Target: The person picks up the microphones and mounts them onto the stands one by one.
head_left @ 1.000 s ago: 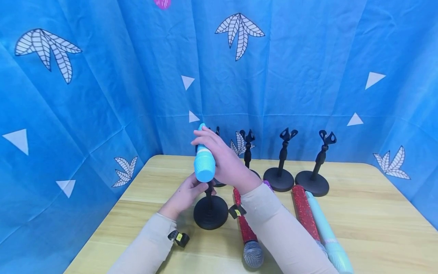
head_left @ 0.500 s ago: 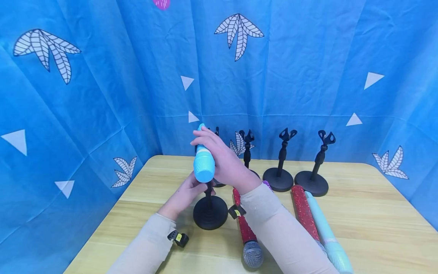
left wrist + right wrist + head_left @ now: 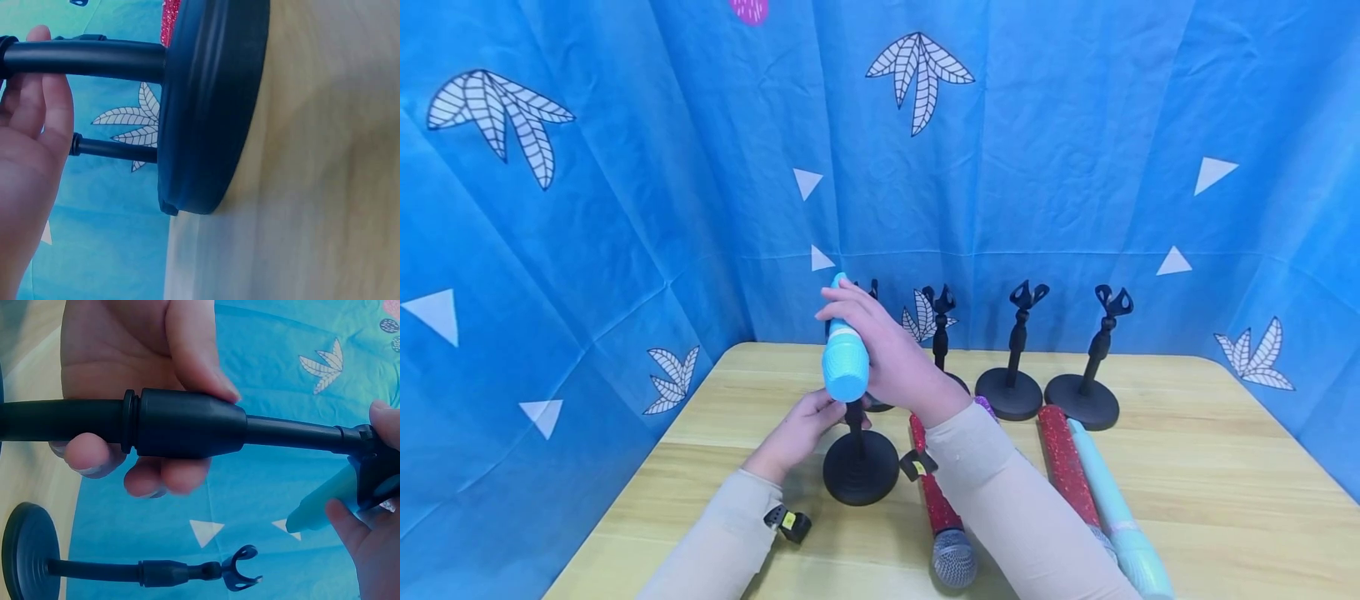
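Observation:
In the head view my left hand grips the black stem of a microphone stand whose round base is on the table. The right wrist view shows its thumb and fingertips around the thick collar of that stem. My right hand holds a light blue microphone at the top of the stand, its head pointing toward me. At the right wrist view's edge, the black clip sits against the blue handle, with right-hand fingers around them. Part of the clip is hidden by the hand.
Several more black stands, among them one at the far right and one beside it, line the table's back. Red glitter microphones and a pale turquoise microphone lie at the right. A blue curtain hangs behind.

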`<state>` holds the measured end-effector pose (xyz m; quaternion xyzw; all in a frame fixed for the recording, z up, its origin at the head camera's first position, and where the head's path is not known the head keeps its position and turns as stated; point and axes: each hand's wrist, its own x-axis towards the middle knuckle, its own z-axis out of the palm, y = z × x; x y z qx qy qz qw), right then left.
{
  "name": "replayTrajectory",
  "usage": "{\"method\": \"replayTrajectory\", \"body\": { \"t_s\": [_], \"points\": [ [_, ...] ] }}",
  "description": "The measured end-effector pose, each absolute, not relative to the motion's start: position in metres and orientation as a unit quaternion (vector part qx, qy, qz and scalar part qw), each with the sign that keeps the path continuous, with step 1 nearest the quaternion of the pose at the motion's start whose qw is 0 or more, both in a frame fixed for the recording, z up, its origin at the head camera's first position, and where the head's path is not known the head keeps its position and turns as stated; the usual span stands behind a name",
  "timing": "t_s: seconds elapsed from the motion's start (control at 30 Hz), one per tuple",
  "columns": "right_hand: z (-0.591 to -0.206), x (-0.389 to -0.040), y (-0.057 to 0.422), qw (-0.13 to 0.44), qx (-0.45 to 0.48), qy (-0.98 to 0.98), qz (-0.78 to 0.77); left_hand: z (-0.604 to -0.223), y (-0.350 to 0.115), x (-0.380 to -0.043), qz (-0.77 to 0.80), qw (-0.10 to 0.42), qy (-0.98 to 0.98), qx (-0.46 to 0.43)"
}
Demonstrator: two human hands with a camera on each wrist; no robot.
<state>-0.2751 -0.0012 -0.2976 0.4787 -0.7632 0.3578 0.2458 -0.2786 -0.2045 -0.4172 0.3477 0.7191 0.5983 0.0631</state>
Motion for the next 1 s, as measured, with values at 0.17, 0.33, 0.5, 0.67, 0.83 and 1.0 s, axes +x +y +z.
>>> {"method": "replayTrajectory", "body": {
  "t_s": [0.17, 0.33, 0.5, 0.67, 0.83, 1.0],
  "points": [
    [-0.2977, -0.2745, -0.0006, 0.242, 0.477, -0.764, 0.361, -0.4174, -0.2027, -0.2792, 0.616, 0.078, 0.698, 0.357],
    [-0.2981, -0.2743, -0.001, 0.247, 0.477, -0.764, 0.357, -0.4179, -0.2009, -0.2792, 0.619, 0.062, 0.705, 0.341],
    [-0.2979, -0.2748, -0.0018, 0.249, 0.478, -0.763, 0.356, -0.4176, -0.2013, -0.2782, 0.614, 0.056, 0.713, 0.334],
    [-0.2978, -0.2749, -0.0018, 0.246, 0.481, -0.761, 0.36, -0.4175, -0.2022, -0.2782, 0.616, 0.066, 0.704, 0.347],
    [-0.2981, -0.2748, -0.0013, 0.244, 0.479, -0.761, 0.364, -0.4171, -0.2013, -0.2791, 0.626, 0.075, 0.687, 0.362],
    [-0.2984, -0.275, -0.002, 0.243, 0.479, -0.761, 0.364, -0.4164, -0.1985, -0.2783, 0.622, 0.055, 0.692, 0.362]
  ]
}}
